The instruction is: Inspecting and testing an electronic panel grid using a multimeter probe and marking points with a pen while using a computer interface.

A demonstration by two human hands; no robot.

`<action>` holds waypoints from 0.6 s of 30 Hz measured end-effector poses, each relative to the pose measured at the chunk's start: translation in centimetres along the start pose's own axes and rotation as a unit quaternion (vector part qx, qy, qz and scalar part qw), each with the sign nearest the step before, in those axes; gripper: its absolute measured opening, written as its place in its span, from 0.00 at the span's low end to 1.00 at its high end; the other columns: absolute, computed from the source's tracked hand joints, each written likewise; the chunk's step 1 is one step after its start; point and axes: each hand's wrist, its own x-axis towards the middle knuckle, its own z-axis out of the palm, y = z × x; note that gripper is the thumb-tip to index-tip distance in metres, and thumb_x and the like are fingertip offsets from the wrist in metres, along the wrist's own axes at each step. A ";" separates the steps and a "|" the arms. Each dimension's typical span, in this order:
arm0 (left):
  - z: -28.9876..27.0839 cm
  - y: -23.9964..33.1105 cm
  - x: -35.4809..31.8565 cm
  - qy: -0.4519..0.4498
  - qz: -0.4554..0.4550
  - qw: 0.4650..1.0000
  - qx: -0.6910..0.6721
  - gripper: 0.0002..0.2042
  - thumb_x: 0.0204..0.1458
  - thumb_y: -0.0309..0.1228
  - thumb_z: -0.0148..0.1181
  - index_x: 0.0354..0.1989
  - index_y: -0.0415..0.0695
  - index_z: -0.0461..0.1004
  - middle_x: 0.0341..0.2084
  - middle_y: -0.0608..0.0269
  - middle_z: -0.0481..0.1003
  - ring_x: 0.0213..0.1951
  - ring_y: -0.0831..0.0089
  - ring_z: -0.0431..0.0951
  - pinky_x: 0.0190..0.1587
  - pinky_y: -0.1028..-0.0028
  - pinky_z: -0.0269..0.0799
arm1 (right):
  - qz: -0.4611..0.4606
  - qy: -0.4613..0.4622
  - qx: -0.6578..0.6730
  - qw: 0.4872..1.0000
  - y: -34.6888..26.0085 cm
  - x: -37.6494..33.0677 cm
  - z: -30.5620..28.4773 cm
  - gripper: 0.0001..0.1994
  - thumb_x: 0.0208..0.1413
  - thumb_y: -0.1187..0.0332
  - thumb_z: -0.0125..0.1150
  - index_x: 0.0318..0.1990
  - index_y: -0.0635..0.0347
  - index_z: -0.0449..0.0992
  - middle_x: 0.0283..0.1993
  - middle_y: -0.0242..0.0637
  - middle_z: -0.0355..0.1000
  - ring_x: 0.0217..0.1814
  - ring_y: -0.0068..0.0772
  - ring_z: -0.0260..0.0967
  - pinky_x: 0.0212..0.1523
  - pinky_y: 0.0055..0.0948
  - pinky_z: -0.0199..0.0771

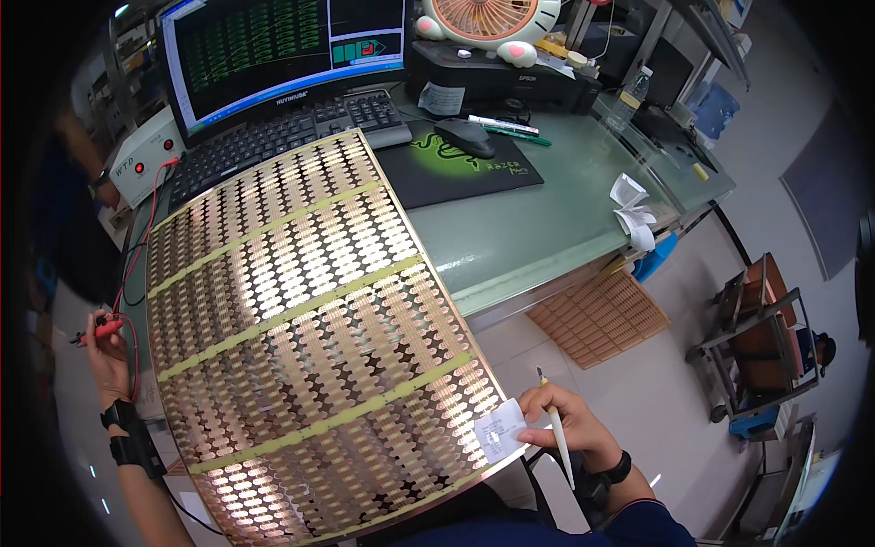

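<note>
A large copper-coloured circuit panel point(314, 310) with rows of repeated shapes and yellow-green strips lies tilted from the keyboard toward me, over the desk's near edge. My left hand point(108, 354) is beside its left edge, fingers closed around a red test probe point(103, 332) with a red wire running from it. At the panel's lower right corner, my right hand point(570, 421) pinches a small printed paper slip point(499, 431) against the panel. Between that hand's fingers also sits a slim white-handled tool point(559, 441) with a small dark tip pointing up; its exact kind is unclear.
Behind the panel stand a keyboard point(301, 128), a monitor point(273, 46) and a white box with red knobs point(146, 159). A mouse point(465, 139) rests on a black mat point(437, 187). Crumpled paper point(633, 214) lies by the glass desk's right edge. A brown panel point(602, 314) leans below.
</note>
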 end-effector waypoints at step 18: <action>0.4 -0.2 -0.2 -0.002 -0.006 1.000 0.009 0.13 0.61 0.38 0.50 0.44 0.41 0.69 0.34 0.65 0.72 0.23 0.83 0.71 0.28 0.86 0.72 | 0.005 0.002 0.008 1.000 0.2 0.0 0.3 0.11 0.47 0.73 0.69 0.33 0.57 0.70 0.35 0.34 0.71 0.39 0.28 0.68 0.41 0.25 0.66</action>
